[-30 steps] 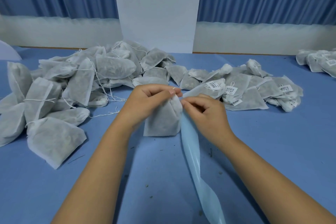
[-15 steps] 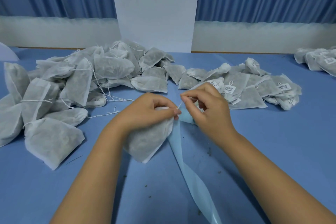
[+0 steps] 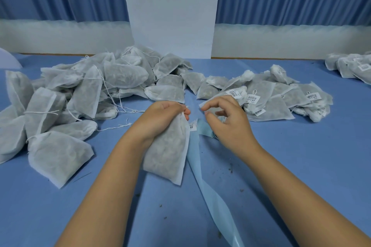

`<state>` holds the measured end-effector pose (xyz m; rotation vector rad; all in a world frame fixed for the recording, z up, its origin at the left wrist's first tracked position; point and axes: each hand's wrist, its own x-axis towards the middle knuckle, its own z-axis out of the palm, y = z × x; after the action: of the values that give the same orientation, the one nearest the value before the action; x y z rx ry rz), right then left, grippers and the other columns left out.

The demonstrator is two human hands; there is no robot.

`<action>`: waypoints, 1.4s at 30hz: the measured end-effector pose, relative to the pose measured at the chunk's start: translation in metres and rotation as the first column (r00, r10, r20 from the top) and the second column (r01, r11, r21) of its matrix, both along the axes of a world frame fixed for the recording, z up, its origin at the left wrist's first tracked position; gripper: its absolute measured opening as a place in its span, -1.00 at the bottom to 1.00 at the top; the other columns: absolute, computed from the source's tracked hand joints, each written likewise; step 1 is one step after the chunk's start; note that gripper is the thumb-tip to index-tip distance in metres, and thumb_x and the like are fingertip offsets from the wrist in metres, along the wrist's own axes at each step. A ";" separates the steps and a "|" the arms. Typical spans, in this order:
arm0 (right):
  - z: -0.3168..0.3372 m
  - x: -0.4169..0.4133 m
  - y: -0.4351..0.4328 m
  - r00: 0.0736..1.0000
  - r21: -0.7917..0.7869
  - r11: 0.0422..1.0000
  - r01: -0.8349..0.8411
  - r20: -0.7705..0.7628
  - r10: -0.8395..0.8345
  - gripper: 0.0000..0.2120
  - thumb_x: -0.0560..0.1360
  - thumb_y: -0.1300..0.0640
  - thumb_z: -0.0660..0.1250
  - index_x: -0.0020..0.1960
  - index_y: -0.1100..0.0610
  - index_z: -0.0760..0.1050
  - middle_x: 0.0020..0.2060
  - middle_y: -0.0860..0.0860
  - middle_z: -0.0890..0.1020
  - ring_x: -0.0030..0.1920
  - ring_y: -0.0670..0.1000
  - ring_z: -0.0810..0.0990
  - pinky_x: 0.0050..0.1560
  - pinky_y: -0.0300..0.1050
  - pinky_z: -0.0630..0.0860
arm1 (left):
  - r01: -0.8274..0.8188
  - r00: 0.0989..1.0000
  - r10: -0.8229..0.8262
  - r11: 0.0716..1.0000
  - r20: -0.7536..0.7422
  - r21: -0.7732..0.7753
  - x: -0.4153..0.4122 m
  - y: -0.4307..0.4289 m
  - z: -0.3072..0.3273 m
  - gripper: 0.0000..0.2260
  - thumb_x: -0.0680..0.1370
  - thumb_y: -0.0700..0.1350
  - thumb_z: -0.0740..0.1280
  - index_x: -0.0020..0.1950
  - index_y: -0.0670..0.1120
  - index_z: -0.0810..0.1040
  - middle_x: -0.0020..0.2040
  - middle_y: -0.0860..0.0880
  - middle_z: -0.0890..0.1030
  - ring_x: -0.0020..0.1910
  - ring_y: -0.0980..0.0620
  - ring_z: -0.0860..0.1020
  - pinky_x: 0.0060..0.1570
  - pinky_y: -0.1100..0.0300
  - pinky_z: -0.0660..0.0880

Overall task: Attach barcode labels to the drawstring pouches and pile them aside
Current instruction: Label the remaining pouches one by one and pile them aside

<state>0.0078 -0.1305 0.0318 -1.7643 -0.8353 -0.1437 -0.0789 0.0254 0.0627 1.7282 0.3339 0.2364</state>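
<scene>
My left hand (image 3: 162, 118) grips the top of a white drawstring pouch (image 3: 168, 156) that hangs down over the blue table. A small barcode label (image 3: 193, 125) shows at the pouch's upper right edge. My right hand (image 3: 226, 124) hovers just right of it with fingers loosely curled and apart, holding nothing I can make out. A pale blue label backing strip (image 3: 212, 196) runs from under my right hand toward the front edge. An unlabelled pouch heap (image 3: 84, 90) lies left; labelled pouches (image 3: 269, 98) lie piled right.
A white pillar (image 3: 170, 10) and blue curtains stand behind the table. More labelled pouches (image 3: 353, 66) sit at the far right edge. Loose strings (image 3: 118, 126) trail from the left heap. Small dark crumbs dot the cloth near the strip.
My right hand let go of the pouch's top and drew slightly right, fingers spreading. The pouch swung down to hang lower from my left hand, and a label now shows at its edge.
</scene>
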 end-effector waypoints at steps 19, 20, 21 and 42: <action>-0.003 -0.005 0.006 0.987 -0.113 0.987 -0.118 -0.124 0.103 -0.82 0.54 0.25 0.32 -0.18 0.01 0.52 -0.13 -0.10 0.52 -0.17 -0.25 0.49 -0.17 -0.38 0.41 | 0.080 0.997 -0.078 0.977 -0.020 0.197 0.005 0.002 -0.008 -0.81 0.50 -0.02 0.37 -0.31 0.11 0.66 -0.24 0.22 0.63 -0.20 0.27 0.52 -0.06 0.24 0.35; -0.003 -0.005 0.006 0.988 -0.120 0.986 -0.120 -0.115 0.106 -0.84 0.54 0.25 0.31 -0.16 0.04 0.52 -0.13 -0.10 0.52 -0.17 -0.24 0.49 -0.17 -0.39 0.40 | 0.070 0.997 -0.067 0.973 -0.023 0.218 0.005 0.002 -0.008 -0.85 0.45 0.04 0.37 -0.30 0.10 0.66 -0.25 0.22 0.62 -0.19 0.23 0.50 -0.06 0.22 0.34; -0.003 -0.006 0.006 0.987 -0.111 0.986 -0.123 -0.119 0.110 -0.88 0.53 0.26 0.32 -0.14 0.07 0.53 -0.15 -0.11 0.53 -0.18 -0.24 0.49 -0.19 -0.39 0.39 | 0.065 0.998 -0.061 0.972 -0.023 0.226 0.005 0.003 -0.009 -0.86 0.41 0.07 0.35 -0.30 0.10 0.65 -0.25 0.20 0.61 -0.17 0.20 0.49 -0.06 0.20 0.34; 0.003 -0.006 0.006 0.908 -0.163 0.955 -0.248 -0.383 0.170 -0.85 0.59 0.20 0.25 -0.12 0.10 0.53 -0.30 -0.04 0.55 -0.26 -0.08 0.47 -0.20 -0.21 0.44 | 0.014 0.999 0.003 0.949 -0.053 0.316 0.008 0.003 -0.013 -0.86 0.47 0.02 0.41 -0.22 0.01 0.69 -0.26 0.10 0.67 -0.28 0.26 0.52 -0.20 0.33 0.42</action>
<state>0.0021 -0.1242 0.0346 -1.8045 -0.7789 0.4212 -0.0710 0.0289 0.0493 2.0554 0.3429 0.2507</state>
